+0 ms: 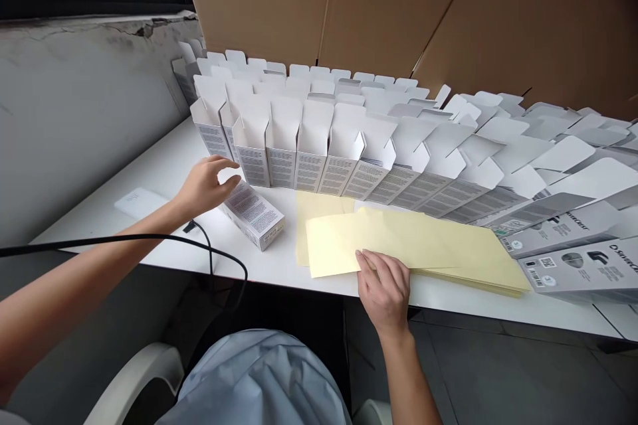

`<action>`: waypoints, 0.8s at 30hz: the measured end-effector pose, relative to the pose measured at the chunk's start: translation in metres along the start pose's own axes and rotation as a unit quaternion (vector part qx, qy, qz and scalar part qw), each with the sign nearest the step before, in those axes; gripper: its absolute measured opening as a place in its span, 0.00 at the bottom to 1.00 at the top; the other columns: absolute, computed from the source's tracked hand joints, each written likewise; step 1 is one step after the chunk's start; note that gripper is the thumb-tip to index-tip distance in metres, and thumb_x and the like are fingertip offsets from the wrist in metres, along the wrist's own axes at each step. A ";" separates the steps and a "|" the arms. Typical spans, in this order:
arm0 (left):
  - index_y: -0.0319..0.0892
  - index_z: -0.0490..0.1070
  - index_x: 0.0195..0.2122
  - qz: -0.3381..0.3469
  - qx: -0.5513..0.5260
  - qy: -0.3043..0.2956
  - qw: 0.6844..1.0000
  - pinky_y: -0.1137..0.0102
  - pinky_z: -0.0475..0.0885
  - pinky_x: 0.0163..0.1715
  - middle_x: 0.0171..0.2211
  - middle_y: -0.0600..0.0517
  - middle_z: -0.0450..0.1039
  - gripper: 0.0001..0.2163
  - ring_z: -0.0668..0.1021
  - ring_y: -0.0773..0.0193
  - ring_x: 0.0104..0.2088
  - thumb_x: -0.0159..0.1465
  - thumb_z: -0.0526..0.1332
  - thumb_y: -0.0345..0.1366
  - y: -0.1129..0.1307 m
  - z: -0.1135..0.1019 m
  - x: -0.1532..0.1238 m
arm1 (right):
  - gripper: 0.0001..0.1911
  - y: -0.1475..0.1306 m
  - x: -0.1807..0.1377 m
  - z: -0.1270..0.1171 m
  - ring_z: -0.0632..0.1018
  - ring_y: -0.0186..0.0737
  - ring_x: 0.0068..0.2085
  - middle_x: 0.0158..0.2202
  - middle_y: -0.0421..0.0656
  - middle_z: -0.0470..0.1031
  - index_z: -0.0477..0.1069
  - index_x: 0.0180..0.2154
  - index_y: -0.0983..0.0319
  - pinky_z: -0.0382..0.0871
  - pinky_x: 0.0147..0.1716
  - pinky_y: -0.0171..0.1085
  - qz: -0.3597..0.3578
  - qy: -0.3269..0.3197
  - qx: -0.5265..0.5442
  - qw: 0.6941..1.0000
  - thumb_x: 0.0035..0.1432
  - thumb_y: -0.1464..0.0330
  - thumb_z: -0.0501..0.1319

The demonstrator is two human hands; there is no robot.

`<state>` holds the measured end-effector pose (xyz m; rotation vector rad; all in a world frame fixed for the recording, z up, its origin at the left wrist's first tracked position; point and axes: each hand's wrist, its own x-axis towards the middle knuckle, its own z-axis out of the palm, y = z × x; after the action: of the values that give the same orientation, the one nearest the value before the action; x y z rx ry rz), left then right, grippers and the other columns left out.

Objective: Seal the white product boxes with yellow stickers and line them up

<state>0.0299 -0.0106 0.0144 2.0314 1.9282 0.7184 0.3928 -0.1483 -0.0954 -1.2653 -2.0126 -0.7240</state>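
While the left hand (202, 187) hangs open at eleven o'clock, curled just above a carton lying on its side (253, 214) (white, densely printed), the right hand (383, 292) lies open, grasping nothing, on pale yellow sheets (413, 246) at one o'clock, below a row of upright open-flapped cartons (282, 166) at twelve.

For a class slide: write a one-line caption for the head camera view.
The left hand beside a lying carton, the right hand on pale yellow sheets, rows of open white cartons behind.

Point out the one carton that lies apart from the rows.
The closed carton beside the left hand lies alone on the table, away from the open-flapped cartons.
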 end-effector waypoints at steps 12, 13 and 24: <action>0.33 0.75 0.47 -0.031 -0.261 -0.444 0.856 0.81 0.71 0.36 0.35 0.46 0.75 0.26 0.74 0.74 0.33 0.61 0.60 0.53 0.031 0.040 -0.121 | 0.36 -0.039 0.011 -0.003 0.78 0.44 0.37 0.39 0.49 0.80 0.69 0.59 0.60 0.71 0.39 0.41 0.072 0.141 -0.042 0.987 0.49 0.84 0.68; 0.33 0.74 0.50 -0.066 -0.295 -0.498 0.813 0.80 0.72 0.37 0.38 0.45 0.75 0.30 0.75 0.74 0.34 0.59 0.62 0.55 0.035 0.046 -0.125 | 0.37 -0.042 0.011 -0.003 0.77 0.44 0.37 0.39 0.49 0.80 0.69 0.60 0.60 0.71 0.39 0.42 0.072 0.142 -0.038 0.986 0.49 0.84 0.68; 0.29 0.67 0.47 -0.221 -0.563 -0.371 0.705 0.79 0.77 0.33 0.43 0.40 0.73 0.36 0.79 0.69 0.34 0.46 0.74 0.51 0.072 0.089 -0.124 | 0.32 -0.060 -0.006 -0.014 0.77 0.45 0.41 0.42 0.49 0.79 0.69 0.59 0.61 0.70 0.44 0.45 0.047 0.069 0.016 0.996 0.52 0.80 0.68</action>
<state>0.1364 -0.1253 -0.0472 0.7920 0.9400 0.5624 0.3427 -0.1853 -0.0977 -1.2467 -1.8347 -0.7123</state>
